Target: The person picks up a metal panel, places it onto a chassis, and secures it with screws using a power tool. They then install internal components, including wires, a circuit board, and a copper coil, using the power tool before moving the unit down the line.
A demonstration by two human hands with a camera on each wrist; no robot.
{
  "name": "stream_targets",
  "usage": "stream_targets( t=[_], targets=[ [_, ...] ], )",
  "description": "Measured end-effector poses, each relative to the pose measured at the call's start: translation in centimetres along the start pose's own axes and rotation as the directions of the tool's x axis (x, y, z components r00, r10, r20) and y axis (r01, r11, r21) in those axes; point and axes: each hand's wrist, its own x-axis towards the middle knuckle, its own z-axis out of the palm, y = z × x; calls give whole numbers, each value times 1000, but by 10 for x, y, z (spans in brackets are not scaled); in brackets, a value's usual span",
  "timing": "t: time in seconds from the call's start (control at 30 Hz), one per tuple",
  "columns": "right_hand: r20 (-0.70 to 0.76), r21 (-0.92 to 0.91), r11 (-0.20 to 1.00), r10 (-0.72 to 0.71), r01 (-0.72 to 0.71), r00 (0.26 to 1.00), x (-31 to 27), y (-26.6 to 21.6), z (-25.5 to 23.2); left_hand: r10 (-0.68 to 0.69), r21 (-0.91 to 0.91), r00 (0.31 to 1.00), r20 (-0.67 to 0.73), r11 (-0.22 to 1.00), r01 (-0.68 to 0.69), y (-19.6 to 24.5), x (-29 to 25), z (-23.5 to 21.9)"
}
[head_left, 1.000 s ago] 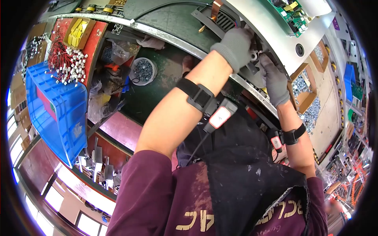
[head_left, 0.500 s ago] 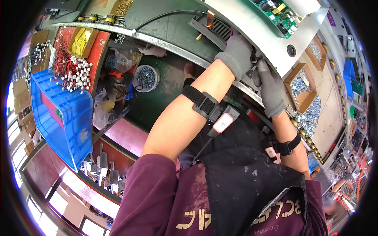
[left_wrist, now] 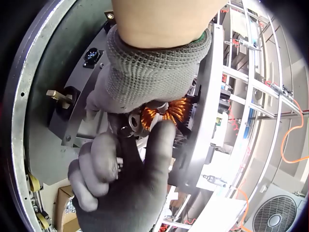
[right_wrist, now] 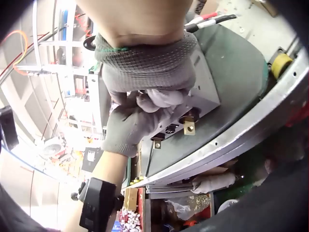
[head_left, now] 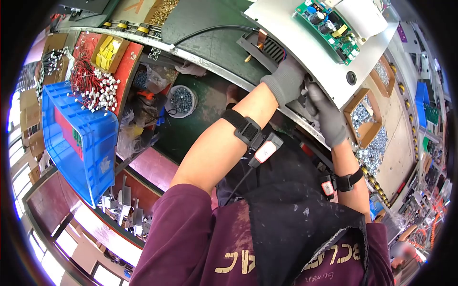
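Note:
Both hands wear grey gloves and work close together at the open side of a metal casing (head_left: 329, 78). My left hand (head_left: 287, 81) reaches into it, its fingertips mostly hidden under the panel edge. In the left wrist view, a copper-wound ring coil (left_wrist: 169, 112) sits beside that hand, with a metal ring (left_wrist: 135, 121) close by. From below comes my right hand (left_wrist: 125, 188), its index finger and thumb stretched up toward the ring and coil. Its other fingers curl over the palm, holding small metal pieces (left_wrist: 119, 166). In the right wrist view the two hands (right_wrist: 145, 92) overlap.
A green circuit board (head_left: 329, 31) lies on top of the casing. Boxes of small metal hardware (head_left: 365, 117) stand to the right. A blue crate (head_left: 81, 138), wire bundles (head_left: 95, 86) and a yellow-filled box (head_left: 109, 52) are at left, with a bucket (head_left: 181, 101) below the bench edge.
The head view has shifted, so the bench things appear farther right. My right hand has drawn slightly down from the casing, then moved back toward it; my left hand stays inside.

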Motion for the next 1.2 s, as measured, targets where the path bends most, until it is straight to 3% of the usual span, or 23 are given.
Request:
stream_targets(
  t=[0.07,0.13,0.2,0.27,0.3,0.33,0.37,0.43,0.47,0.53,0.6,0.67,0.73,0.77,0.8,0.83,0.87,0.9,0.97,1.03,1.1,1.13,1.2],
  targets=[
    [-60,-434,868,-295,241,954,28,28,-6,37,147,998,57,988,-45,-1,1,4],
    [-134,-369,922,-178,117,975,16,2,11,136,185,986,-93,976,-117,-14,2,15],
    [-117,-449,876,-253,176,960,15,-1,15,129,295,991,45,946,-136,-19,16,2],
    [-45,-547,789,-361,279,932,27,15,3,-132,233,971,198,969,84,-19,31,-8],
    [47,-758,527,-544,385,838,29,16,-1,-137,235,972,193,968,89,-31,37,19],
    [191,-882,203,-672,425,716,33,20,-6,-208,-376,978,17,905,199,-50,44,67],
    [195,-878,205,-673,433,714,48,28,-21,-358,-851,930,-89,513,116,-59,47,94],
    [367,-853,-22,-736,522,569,93,59,-71,-349,-827,919,-181,560,50,-43,46,89],
    [369,-848,-19,-739,530,564,110,86,-100,-334,-797,901,-275,603,-20,-33,43,83],
    [112,-420,739,-534,527,838,149,122,-134,-131,-497,916,-378,864,-82,-32,36,68],
    [362,-864,57,-622,501,694,118,84,-94,-5,143,974,-227,989,39,-41,25,49],
    [432,-848,-76,-674,525,599,62,21,-35,-217,464,975,56,870,167,-29,21,46],
    [307,-874,240,-402,422,863,85,67,-61,-164,459,932,325,888,-4,-15,6,-2],
    [324,-868,166,-523,467,788,81,63,-49,-337,-36,933,129,938,344,-13,-5,-10],
    [333,-866,89,-631,492,701,75,53,-40,-552,-570,833,35,674,471,-13,-14,-16],
    [339,-859,91,-638,504,691,66,37,-31,-677,-661,728,109,497,562,5,-26,-67],
    [160,-852,438,-302,286,940,58,18,-22,-691,-644,718,83,512,568,-2,-41,-88],
    [41,-768,638,141,-59,989,52,10,-15,-706,-630,706,60,522,575,-11,-55,-107],
    [-14,-588,808,-57,38,998,44,37,-36,-764,-494,640,82,526,692,-43,-91,-158],
    [-134,-718,675,-377,172,917,4,31,-11,-769,-376,625,-131,622,687,-97,-136,-193],
    [-162,-362,915,124,-176,979,-18,5,6,-838,-122,452,-305,505,854,-142,-172,-248],
    [-164,-365,913,127,-180,978,-24,6,23,-836,-54,239,-494,304,951,-172,-190,-264],
    [-223,30,991,130,-127,966,-31,14,51,-726,209,136,-674,-11,978,-208,-214,-309]
  ],
)
